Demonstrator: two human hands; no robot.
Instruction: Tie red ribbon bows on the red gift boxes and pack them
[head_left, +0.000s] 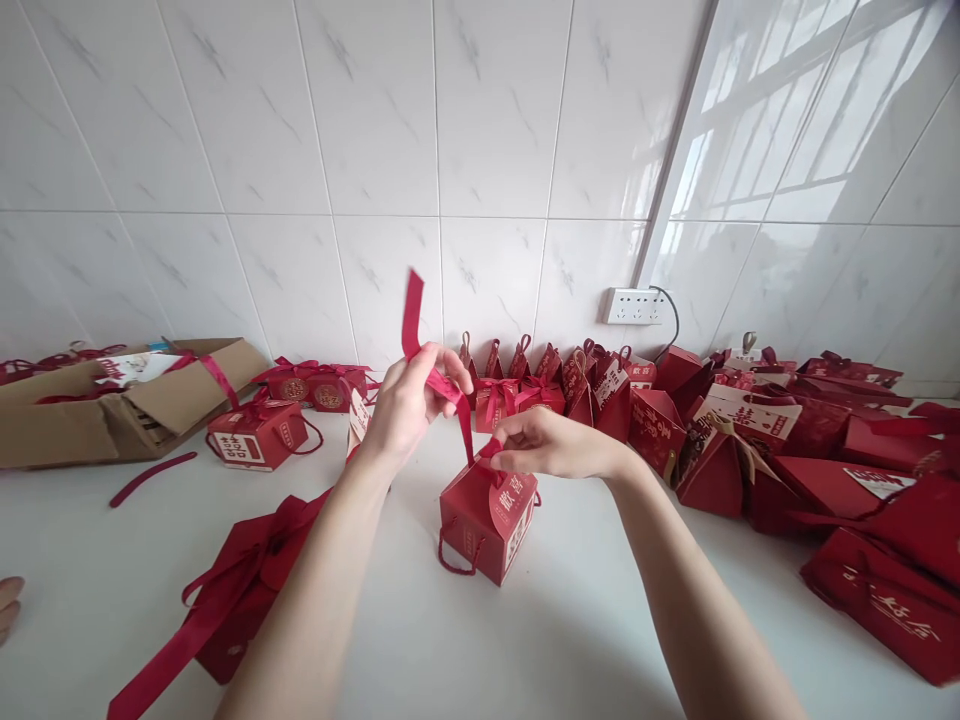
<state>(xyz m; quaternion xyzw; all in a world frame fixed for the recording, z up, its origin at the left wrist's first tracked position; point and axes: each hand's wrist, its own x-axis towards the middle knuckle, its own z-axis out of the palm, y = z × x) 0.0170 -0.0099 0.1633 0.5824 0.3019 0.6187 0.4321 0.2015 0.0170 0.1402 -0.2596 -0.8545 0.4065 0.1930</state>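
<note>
A small red gift box (480, 515) with gold lettering and a twisted cord handle stands on the white table in front of me. From its top a red ribbon (412, 310) runs up to my left hand (412, 400), whose fingers are closed around it above and left of the box; one ribbon end sticks up past the hand. My right hand (536, 442) is at the top of the box, its fingertips pinching the ribbon where it meets the lid. The fingertips partly cover that spot.
Near my left forearm lies a larger red box (247, 580) with a ribbon bow. Further left are a white-labelled red box (255, 437), a loose ribbon strip (150, 478) and a cardboard carton (67, 430). Many red boxes (817, 430) crowd the right. Another person's fingers (9, 605) show at the left edge.
</note>
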